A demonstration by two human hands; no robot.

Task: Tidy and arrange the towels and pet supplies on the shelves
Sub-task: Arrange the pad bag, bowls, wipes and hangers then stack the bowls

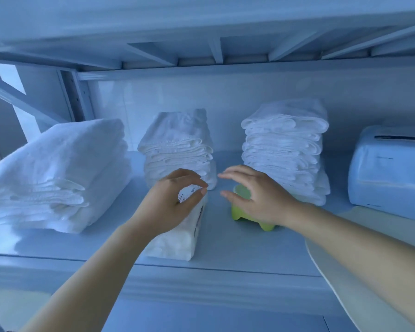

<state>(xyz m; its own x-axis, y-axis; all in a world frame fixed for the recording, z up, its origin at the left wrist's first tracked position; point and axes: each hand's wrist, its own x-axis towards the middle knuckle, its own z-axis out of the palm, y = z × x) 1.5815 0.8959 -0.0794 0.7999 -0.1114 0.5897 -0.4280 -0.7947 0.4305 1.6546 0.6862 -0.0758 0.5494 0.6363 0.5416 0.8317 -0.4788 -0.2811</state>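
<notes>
Three stacks of folded white towels stand on the shelf (225, 245): a wide stack (58, 176) at the left, a narrow stack (177, 144) in the middle and a tall stack (285, 149) to its right. In front of the middle stack lies a white soft pack with a printed label (177, 243). My left hand (170, 202) curls over its far end, thumb and forefinger almost meeting round it. A lime-green plastic item with small feet (243, 213) sits before the tall stack. My right hand (259, 195) is spread over it, fingers straight.
A pale blue wrapped pack (388, 171) lies at the shelf's right end. A pale curved board or rim (340, 238) juts in at the lower right. The upper shelf's underside (201, 44) hangs close above. A metal upright (79, 97) stands at the back left.
</notes>
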